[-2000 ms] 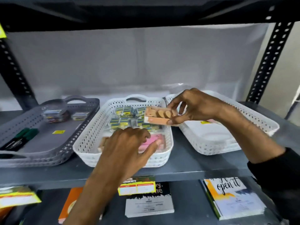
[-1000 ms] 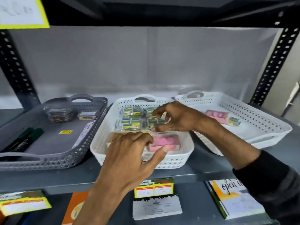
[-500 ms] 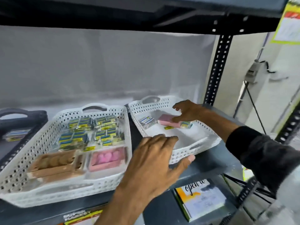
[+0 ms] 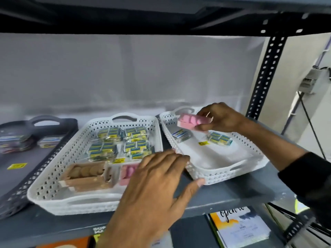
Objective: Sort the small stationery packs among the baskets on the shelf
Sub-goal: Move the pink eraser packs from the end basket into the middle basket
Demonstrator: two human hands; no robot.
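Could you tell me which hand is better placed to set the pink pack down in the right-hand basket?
The right hand: it already holds the pink pack above the right white basket. The left hand is empty.

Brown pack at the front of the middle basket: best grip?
Probably pinch the brown pack across its long sides from above. It lies flat and long, the basket wall blocks a frontal approach, and its left end is clear of the left hand.

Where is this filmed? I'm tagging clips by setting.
Probably a stationery shop or stockroom: a slotted metal shelf upright, perforated baskets of small packs with yellow price stickers, notebooks below.
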